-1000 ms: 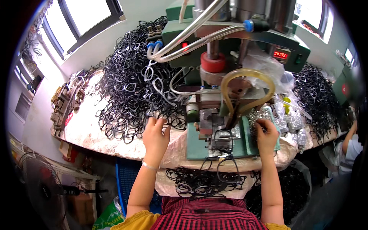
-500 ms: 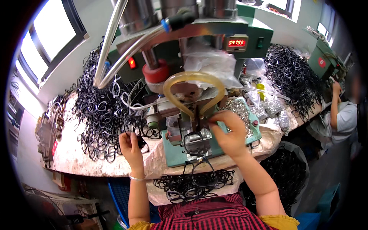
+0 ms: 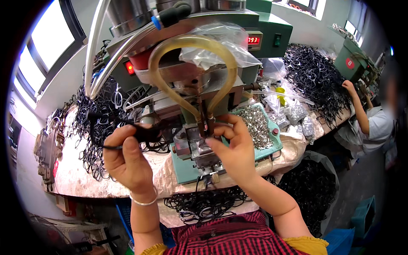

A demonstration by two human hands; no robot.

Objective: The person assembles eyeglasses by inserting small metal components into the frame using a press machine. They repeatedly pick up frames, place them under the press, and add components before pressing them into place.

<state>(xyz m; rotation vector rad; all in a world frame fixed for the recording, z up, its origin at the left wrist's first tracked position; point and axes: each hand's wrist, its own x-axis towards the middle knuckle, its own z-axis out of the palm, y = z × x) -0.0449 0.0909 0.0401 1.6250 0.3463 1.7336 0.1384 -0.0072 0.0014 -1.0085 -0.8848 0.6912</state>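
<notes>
Eyeglass frame [image 3: 148, 132], black and blurred, sits at the fingertips of the left hand [image 3: 129, 159], pinched between thumb and fingers just above the table [image 3: 78, 175]. It extends to the right of those fingers, toward the metal fixture [image 3: 196, 146] of a green press [image 3: 272, 33], and lies well to the left of the right hand [image 3: 236, 146]; whether it touches the fixture cannot be told. The right hand is bent inward at the fixture, thumb and fingers curled close around the lower ends of a yellowish tube loop [image 3: 233, 70]; whether it grips a small part there cannot be told. A pale bracelet [image 3: 143, 200] circles the left wrist.

Just beyond the right hand, a teal tray [image 3: 277, 145] holds many small shiny metal parts [image 3: 255, 127]. Silvery packets [image 3: 296, 114] lie to the right of the tray. Behind the left hand spreads a large pile of dark eyeglass frames [image 3: 91, 146], and a second pile [image 3: 313, 80] stands at the far right of the table. More black frames [image 3: 204, 204] lie below the fixture, near the checked apron [image 3: 225, 238]. At the far right, a co-worker's hand [image 3: 348, 87] is beside the second pile.
</notes>
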